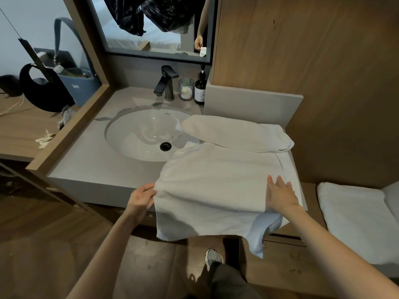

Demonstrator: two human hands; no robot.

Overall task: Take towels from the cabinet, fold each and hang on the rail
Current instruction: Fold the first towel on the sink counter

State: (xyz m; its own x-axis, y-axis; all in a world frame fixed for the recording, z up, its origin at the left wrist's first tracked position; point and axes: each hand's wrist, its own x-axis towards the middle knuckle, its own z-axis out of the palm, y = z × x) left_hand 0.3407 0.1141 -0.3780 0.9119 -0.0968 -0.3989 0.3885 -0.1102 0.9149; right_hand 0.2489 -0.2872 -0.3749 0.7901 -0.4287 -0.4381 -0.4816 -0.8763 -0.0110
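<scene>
Head view shows folding: left hand [141, 198] pinches the towel [218, 186], right hand [280, 194] lies flat on it; next, fold it over.

A bathroom vanity, likely in a hotel room. An oval sink [146, 134] with black faucet [166, 83] sits in a grey worktop [86, 160] below a framed mirror [151, 29]. A soap bottle [199, 87] stands beside the faucet.

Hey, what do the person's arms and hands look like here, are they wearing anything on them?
Both forearms are bare as far as the frame edge, with no sleeves in view. The left hand and right hand have no gloves. No watch, bracelet or ring shows on either wrist or on the visible fingers.
</scene>
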